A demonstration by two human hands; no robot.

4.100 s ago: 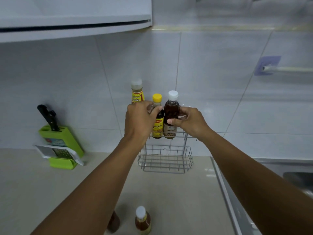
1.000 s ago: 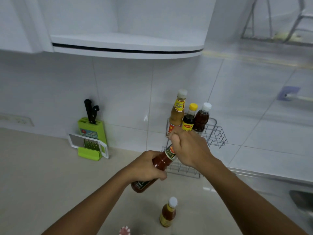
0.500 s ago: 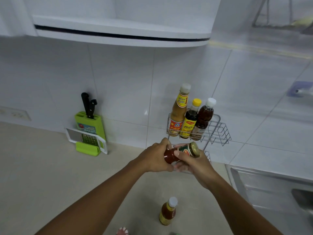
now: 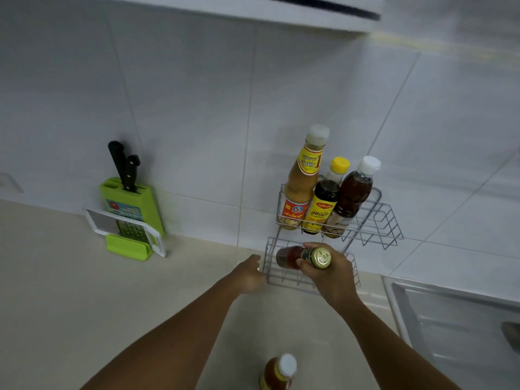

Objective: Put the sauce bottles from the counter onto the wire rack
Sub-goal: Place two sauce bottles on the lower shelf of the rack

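Note:
A two-tier wire rack (image 4: 378, 220) stands against the tiled wall. Its upper tier holds three bottles: a tall tan sauce bottle (image 4: 302, 181), a yellow-capped dark bottle (image 4: 325, 198) and a white-capped brown bottle (image 4: 353, 192). My right hand (image 4: 329, 273) grips a red sauce bottle with a gold cap (image 4: 304, 257) by its neck, tilted over the lower tier. My left hand (image 4: 249, 273) rests at the lower tier's left edge, holding nothing. Another sauce bottle with a white cap (image 4: 278, 371) stands on the counter near me.
A green knife block (image 4: 130, 209) with black-handled knives and a grater leans on the wall at left. A steel sink (image 4: 455, 325) lies right of the rack. A white cabinet (image 4: 281, 9) hangs overhead. The beige counter (image 4: 70, 291) spreads to the left.
My left hand has let go of the red bottle and moved to the rack's left edge. My right hand carried the bottle to the lower tier.

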